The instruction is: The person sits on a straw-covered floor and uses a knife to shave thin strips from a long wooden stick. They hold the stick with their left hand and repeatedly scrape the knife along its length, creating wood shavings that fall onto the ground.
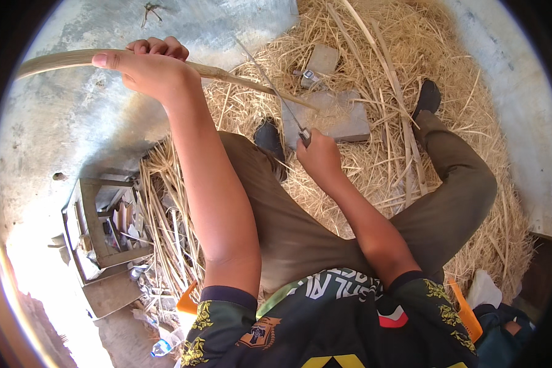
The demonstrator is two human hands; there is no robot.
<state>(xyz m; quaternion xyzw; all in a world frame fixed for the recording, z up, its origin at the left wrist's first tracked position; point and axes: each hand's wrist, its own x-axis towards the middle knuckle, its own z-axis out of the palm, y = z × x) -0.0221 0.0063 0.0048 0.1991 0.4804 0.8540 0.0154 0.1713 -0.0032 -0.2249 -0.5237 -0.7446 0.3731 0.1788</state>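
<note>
A person in a dark shirt (331, 325) with yellow patterning works over a grey block (349, 130), a long pale pole (211, 72) in one hand and a slim knife (290, 112) in the other. The pole comes in from well to the left of the block and slants down to it, its narrow tip over the block's top. The left hand (156, 67), up and to the left of the block, grasps the pole, its thumb lying along the shaft and its fingers curled over the far side. The right hand (320, 156), just on the near side of the block, is clenched around the knife's handle. The long, thin blade rises past the block's left edge and crosses the line of the pole; whether the two touch, one cannot tell.

Dry straw (466, 80) surrounds the block, and long strips (405, 132) lie to its right. Beyond it sits a smaller block (323, 58). One dark shoe (267, 138) rests just left of the grey block, the other farther off to its right. Well to its left and nearer the wearer, a bundle of stalks (172, 214) lies beside a wooden frame (126, 256).
</note>
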